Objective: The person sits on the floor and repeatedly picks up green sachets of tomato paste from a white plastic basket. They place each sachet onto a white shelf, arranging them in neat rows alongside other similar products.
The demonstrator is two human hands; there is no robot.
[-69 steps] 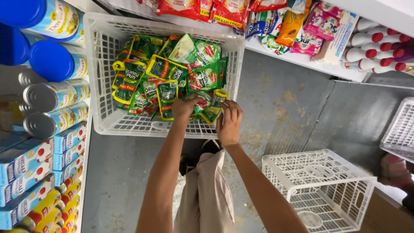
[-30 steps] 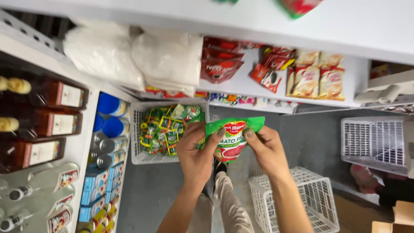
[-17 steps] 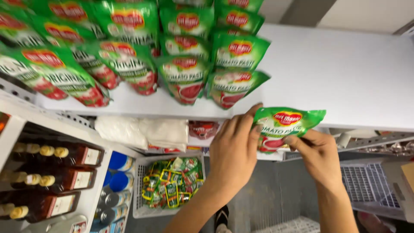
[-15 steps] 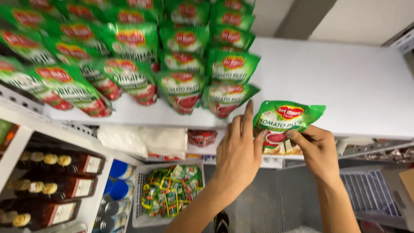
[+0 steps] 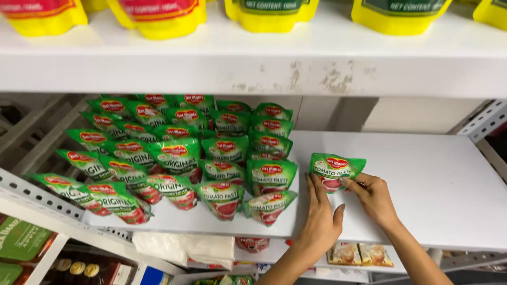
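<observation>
A small green pouch with a red tomato picture (image 5: 335, 170) stands on the white shelf (image 5: 422, 184), just right of the rows of matching green pouches (image 5: 222, 158). My right hand (image 5: 374, 196) pinches its lower right corner. My left hand (image 5: 320, 221) lies flat on the shelf with fingers stretched out, its fingertips touching the pouch's lower left side. The pouch stands upright, slightly apart from the nearest row.
Yellow pouches (image 5: 269, 10) line the shelf above. The right part of the white shelf is bare. Below are a white plastic bag (image 5: 185, 248), small packets (image 5: 359, 254), bottle tops (image 5: 79, 268) and green boxes (image 5: 21, 237) at lower left.
I took a green pouch from the basket on the floor, lifted it past the lower shelves, and set it down on the white shelf beside the rows of green pouches.
</observation>
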